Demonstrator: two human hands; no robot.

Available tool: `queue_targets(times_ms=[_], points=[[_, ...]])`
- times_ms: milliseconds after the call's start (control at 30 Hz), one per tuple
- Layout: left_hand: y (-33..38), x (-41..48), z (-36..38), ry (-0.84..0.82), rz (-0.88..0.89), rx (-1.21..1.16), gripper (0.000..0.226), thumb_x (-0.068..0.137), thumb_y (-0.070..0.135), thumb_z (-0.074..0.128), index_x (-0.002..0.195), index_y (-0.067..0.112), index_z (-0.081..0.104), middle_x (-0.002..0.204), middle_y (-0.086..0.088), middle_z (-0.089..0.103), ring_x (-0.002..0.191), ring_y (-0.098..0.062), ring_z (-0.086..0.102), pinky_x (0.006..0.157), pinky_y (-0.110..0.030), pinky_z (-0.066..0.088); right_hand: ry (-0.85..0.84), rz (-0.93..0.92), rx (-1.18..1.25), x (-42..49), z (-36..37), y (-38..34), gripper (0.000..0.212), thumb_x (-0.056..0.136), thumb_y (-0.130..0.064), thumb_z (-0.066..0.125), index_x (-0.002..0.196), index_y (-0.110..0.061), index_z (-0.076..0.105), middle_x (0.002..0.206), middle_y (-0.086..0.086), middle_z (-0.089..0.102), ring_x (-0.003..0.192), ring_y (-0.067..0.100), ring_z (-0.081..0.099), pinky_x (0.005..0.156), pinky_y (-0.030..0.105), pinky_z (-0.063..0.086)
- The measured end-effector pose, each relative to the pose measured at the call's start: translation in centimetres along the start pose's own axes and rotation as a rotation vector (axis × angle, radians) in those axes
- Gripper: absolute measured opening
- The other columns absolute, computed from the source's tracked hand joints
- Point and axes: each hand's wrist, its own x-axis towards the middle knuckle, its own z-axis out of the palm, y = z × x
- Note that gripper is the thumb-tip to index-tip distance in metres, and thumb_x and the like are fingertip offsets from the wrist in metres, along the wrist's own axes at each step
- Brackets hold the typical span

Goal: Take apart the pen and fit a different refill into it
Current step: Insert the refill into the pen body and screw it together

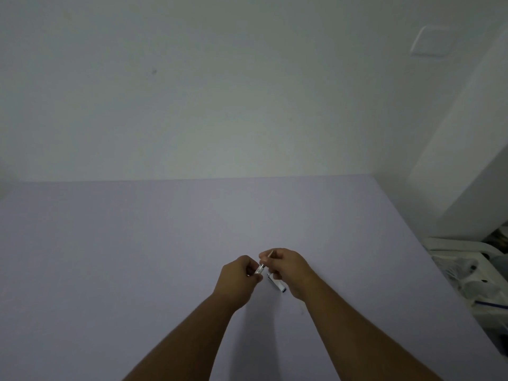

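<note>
Over the pale purple table (137, 257), my left hand (239, 279) pinches a clear pen barrel (260, 269) at its lower end. My right hand (286, 268) grips the thin refill (270, 253), whose tip sticks out above the fingers, in line with the barrel. The two hands are close together, almost touching. A white pen part with a dark end (278, 285) lies on the table just under my right hand, partly hidden by it.
A white wall rises behind the table's far edge. Beyond the table's right edge stands white clutter (467, 270), including plastic pieces and a blue cord. The table's right edge runs diagonally toward the lower right corner.
</note>
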Motion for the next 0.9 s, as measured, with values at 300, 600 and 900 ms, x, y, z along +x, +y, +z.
queue_targets(times_ms=[300, 600, 900], points=[[0.39, 0.12, -0.04, 0.012, 0.016, 0.027, 0.011, 0.082, 0.018, 0.066, 0.081, 0.022, 0.056, 0.067, 0.012, 0.054, 0.059, -0.002, 0.049, 0.05, -0.013, 0.033, 0.02, -0.009, -0.021, -0.2, -0.14, -0.07, 0.007, 0.083, -0.025, 0.068, 0.078, -0.02, 0.067, 0.078, -0.002, 0.063, 0.065, 0.011, 0.051, 0.061, 0.024, 0.043], [0.2, -0.22, 0.12, 0.01, 0.029, 0.066, 0.008, 0.082, 0.018, 0.066, 0.084, 0.019, 0.058, 0.068, 0.013, 0.052, 0.06, -0.001, 0.047, 0.051, -0.012, 0.031, 0.003, 0.016, -0.018, -0.69, -0.06, 0.08, 0.005, 0.084, -0.021, 0.067, 0.079, -0.018, 0.067, 0.075, -0.002, 0.062, 0.061, 0.009, 0.051, 0.06, 0.023, 0.043], [0.23, -0.15, 0.16, 0.027, 0.026, 0.06, 0.009, 0.083, 0.018, 0.066, 0.091, 0.015, 0.062, 0.071, 0.012, 0.053, 0.061, -0.002, 0.047, 0.051, -0.011, 0.031, -0.008, 0.034, -0.033, -0.59, -0.32, 0.09, 0.005, 0.083, -0.022, 0.067, 0.083, -0.018, 0.069, 0.075, -0.003, 0.063, 0.06, 0.009, 0.05, 0.059, 0.023, 0.042]])
